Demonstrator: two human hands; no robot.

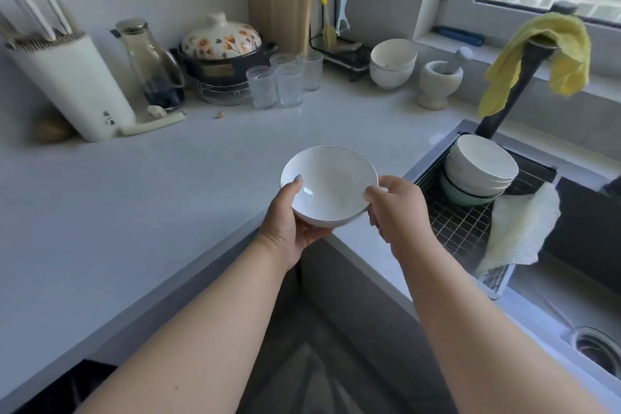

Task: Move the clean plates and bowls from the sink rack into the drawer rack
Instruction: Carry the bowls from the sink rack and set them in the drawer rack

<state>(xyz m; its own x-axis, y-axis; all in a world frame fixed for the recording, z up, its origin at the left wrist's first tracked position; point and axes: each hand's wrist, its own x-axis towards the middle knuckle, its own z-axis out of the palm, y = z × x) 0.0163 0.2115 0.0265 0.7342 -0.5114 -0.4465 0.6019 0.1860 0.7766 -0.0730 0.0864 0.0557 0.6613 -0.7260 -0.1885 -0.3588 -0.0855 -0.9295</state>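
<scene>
Bowl [329, 183], white and shallow, held over the counter [168, 185] edge just left of the sink rack [460, 228]: left hand [289, 222] cups it from beneath with thumb on the rim, right hand [396, 208] pinches the near-right rim. Right of it, a stack of bowls [480, 171] sits in the sink rack. Drawer rack is out of view, so I judge this bowl mid-transfer and the stack yet to go.
</scene>
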